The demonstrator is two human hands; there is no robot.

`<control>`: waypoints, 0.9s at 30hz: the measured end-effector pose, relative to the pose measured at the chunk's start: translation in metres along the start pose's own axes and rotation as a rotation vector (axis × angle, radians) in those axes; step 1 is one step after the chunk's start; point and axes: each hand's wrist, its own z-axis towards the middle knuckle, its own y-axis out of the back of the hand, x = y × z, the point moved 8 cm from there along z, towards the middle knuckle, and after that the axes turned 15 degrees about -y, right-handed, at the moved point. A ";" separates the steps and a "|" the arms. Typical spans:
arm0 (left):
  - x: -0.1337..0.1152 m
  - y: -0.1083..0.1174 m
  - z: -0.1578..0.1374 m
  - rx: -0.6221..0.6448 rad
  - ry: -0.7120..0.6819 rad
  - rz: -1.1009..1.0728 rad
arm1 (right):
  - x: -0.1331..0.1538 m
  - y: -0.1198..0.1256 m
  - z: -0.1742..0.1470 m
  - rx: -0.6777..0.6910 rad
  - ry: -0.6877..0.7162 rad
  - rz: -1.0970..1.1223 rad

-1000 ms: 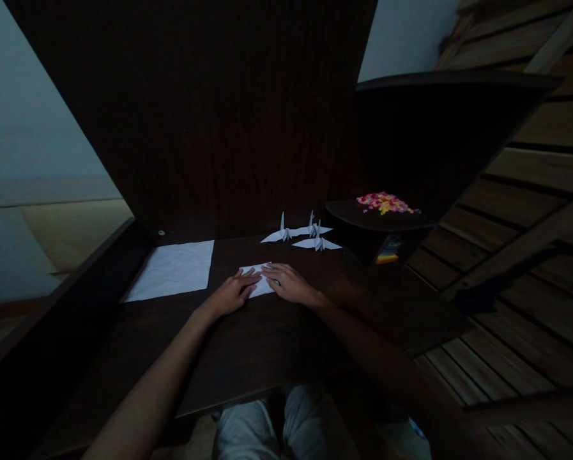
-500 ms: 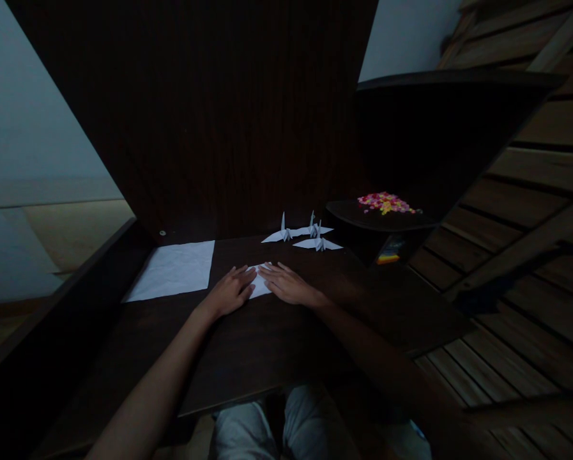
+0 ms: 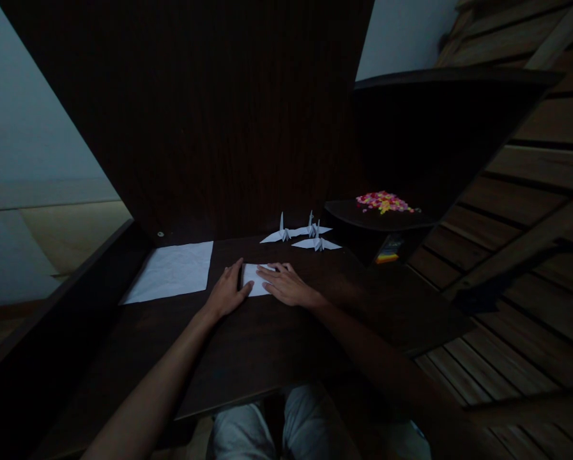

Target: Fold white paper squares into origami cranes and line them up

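A small folded piece of white paper (image 3: 253, 285) lies flat on the dark desk between my hands. My left hand (image 3: 227, 291) rests at its left edge, with the thumb on the paper and the other fingers stretched out beside it. Across the paper's right part lies my right hand (image 3: 285, 284), fingers extended and flat, hiding that side. Behind them stand three white origami cranes (image 3: 317, 244), close together near the back panel.
To the left lies a larger white sheet of paper (image 3: 171, 271). A heap of small pink, red and yellow pieces (image 3: 386, 202) sits on a low corner shelf (image 3: 363, 219) at the right. A raised side panel (image 3: 66, 300) borders the desk's left.
My left hand has slid left off the paper's top to its left edge, uncovering more of the paper. The right hand stays on the right part, almost unmoved.
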 end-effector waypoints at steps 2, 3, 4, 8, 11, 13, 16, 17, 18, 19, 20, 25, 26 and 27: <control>-0.004 0.002 0.001 -0.040 -0.013 -0.050 | 0.001 0.001 0.000 0.002 -0.007 -0.001; -0.007 0.003 0.001 -0.062 -0.028 -0.075 | 0.001 0.001 0.000 0.004 -0.011 -0.003; -0.010 0.005 0.001 -0.085 -0.045 -0.098 | 0.001 0.001 0.001 0.005 -0.014 -0.006; -0.019 0.011 0.003 -0.131 -0.076 -0.159 | 0.001 0.000 0.002 0.019 -0.026 -0.002; -0.025 0.009 0.003 -0.082 -0.107 -0.186 | -0.001 0.001 0.003 0.018 -0.070 0.043; -0.028 0.004 0.003 -0.020 -0.144 -0.171 | -0.004 0.003 0.004 -0.003 -0.107 0.083; -0.029 -0.007 0.003 0.092 -0.190 -0.092 | -0.004 0.005 0.004 -0.016 -0.107 0.105; -0.029 -0.010 0.003 0.125 -0.205 -0.067 | -0.004 0.004 0.004 -0.010 -0.098 0.093; -0.030 -0.012 0.003 0.153 -0.224 -0.050 | -0.004 0.002 0.004 -0.001 -0.090 0.076; -0.031 -0.014 0.003 0.171 -0.247 -0.040 | -0.003 0.000 0.004 0.007 -0.085 0.059; -0.032 -0.015 0.004 0.185 -0.272 -0.034 | -0.004 -0.001 0.004 0.011 -0.084 0.046; -0.034 -0.017 0.002 0.223 -0.346 0.003 | -0.006 -0.005 0.006 -0.010 -0.085 0.036; -0.034 -0.019 0.001 0.240 -0.351 0.011 | -0.007 -0.005 0.006 -0.011 -0.092 0.034; -0.034 -0.021 -0.001 0.259 -0.356 0.020 | -0.009 -0.006 0.006 -0.011 -0.102 0.032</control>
